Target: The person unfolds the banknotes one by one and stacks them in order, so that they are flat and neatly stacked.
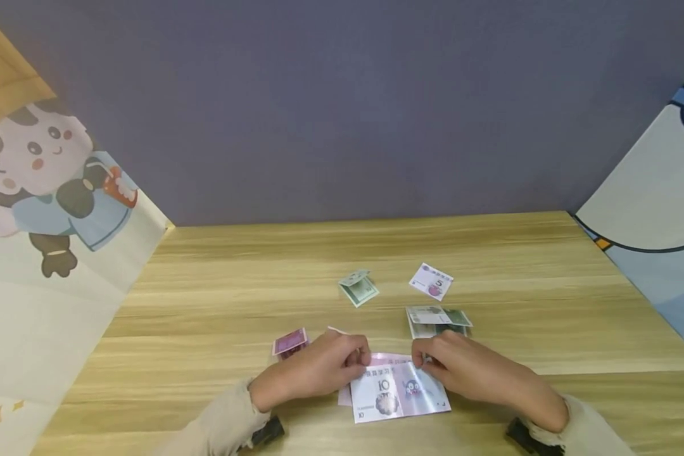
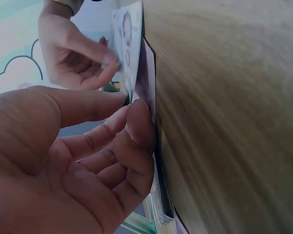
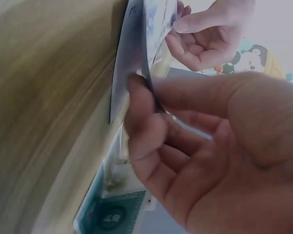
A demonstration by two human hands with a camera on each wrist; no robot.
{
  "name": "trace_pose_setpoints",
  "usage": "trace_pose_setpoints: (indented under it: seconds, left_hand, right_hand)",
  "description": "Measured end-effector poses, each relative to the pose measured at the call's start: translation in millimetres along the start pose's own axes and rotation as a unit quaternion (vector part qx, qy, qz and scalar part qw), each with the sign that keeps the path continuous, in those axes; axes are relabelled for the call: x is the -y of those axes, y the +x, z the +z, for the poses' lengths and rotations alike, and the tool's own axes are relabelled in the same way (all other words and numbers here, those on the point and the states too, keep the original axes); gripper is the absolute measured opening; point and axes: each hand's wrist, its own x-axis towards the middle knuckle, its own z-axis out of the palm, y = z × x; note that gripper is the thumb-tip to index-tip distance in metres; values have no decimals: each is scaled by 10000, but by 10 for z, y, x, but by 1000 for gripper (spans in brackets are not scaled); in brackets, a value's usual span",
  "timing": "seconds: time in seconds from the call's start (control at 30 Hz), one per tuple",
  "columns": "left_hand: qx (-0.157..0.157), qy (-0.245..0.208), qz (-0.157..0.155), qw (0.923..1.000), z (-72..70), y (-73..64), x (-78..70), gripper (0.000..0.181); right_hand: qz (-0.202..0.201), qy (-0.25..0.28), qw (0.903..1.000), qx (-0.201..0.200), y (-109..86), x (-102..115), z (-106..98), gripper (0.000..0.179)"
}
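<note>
A creased white and lilac play banknote (image 1: 399, 405) marked 10 lies flat near the front of the table. My left hand (image 1: 325, 366) pinches its far left corner between thumb and forefinger. At the far right corner my right hand (image 1: 470, 367) pinches the same note. Both wrist views show the note (image 2: 128, 39) raised slightly off what lies below. Under it is a pinkish note (image 1: 387, 359), mostly covered. Just beyond my right hand sit folded green and white notes (image 1: 430, 315). A folded magenta note (image 1: 289, 342) lies left of my left hand, partly hidden.
Farther back on the wooden table (image 1: 234, 278) lie a folded green note (image 1: 360, 291) and a small white and purple note (image 1: 431, 281) marked 5. A dark grey panel (image 1: 365, 114) rises at the back edge. Cartoon-printed walls stand at both sides.
</note>
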Motion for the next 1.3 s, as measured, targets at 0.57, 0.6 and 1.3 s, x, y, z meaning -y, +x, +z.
trace_pose_setpoints:
  seconds: [0.57, 0.6, 1.3]
  left_hand:
    - [-681, 3478, 810, 9316, 98, -364, -253, 40]
    - [-502, 3519, 946, 9299, 117, -403, -270, 41]
    - [779, 4119, 658, 9055, 406, -514, -400, 76]
  right_hand:
    - [430, -119, 9973, -576, 81, 37, 118, 17]
    - [419, -177, 9975, -547, 79, 44, 119, 16]
    - [-711, -2441, 9644, -720, -143, 210, 291, 46]
